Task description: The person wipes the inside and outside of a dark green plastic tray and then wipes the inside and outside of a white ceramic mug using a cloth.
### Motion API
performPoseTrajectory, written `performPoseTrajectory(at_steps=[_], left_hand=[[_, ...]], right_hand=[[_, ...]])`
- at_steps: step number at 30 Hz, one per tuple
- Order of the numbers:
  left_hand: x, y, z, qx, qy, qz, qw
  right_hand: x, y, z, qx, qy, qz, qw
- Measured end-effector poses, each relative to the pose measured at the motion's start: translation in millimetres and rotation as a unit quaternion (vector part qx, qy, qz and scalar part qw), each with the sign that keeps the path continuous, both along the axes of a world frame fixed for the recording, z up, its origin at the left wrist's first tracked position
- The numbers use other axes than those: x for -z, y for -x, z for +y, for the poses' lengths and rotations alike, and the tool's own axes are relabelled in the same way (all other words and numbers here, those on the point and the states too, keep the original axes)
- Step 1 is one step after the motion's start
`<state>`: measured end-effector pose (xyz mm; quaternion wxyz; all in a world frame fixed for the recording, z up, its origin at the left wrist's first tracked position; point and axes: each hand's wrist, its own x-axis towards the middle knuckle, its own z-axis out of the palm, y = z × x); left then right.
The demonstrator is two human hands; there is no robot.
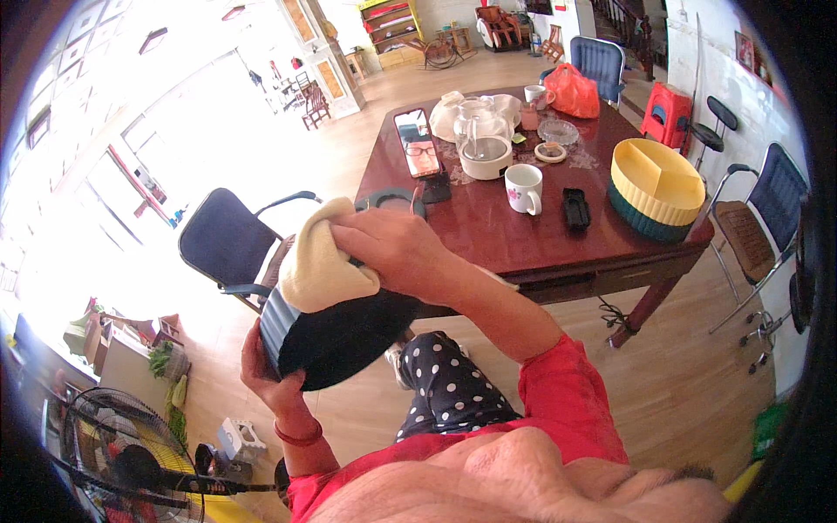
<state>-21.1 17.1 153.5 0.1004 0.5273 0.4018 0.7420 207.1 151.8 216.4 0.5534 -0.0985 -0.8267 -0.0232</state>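
Head view: dark round ribbed plastic tray [336, 336], tilted on edge above the lap, is gripped from below by the left hand [266, 370], leaving its rim exposed; a pale yellow cloth [318, 261] is pressed on it under the closed right hand [397, 248]; contents cannot be told; on the red-brown wooden table [523, 240], yellow divided trays [656, 179] are stacked empty; a white mug [524, 188] is shown, contents hidden.

The left hand [266, 370] is under the round tray [327, 336]; the right hand [397, 248] lies on top, pressing a cloth [318, 261] onto its rim. Beyond the hands stands the counter [488, 227]. On it, a phone [417, 144] is farthest left, a mug [525, 187] right of it, a kettle [484, 139] behind the mug, and stacked trays [656, 187] far right. A chair [228, 244] stands left of the hands.
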Motion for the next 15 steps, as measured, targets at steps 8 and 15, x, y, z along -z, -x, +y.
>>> performPoseTrajectory(at_steps=[8,15], left_hand=[[-2,-10,3,0.072,0.031,-0.091,0.993],[18,7,-1,0.075,-0.044,-0.198,0.976]], right_hand=[[72,-13,-11,-0.303,0.383,0.212,0.847],[103,-22,-7,-0.337,0.550,0.248,0.723]])
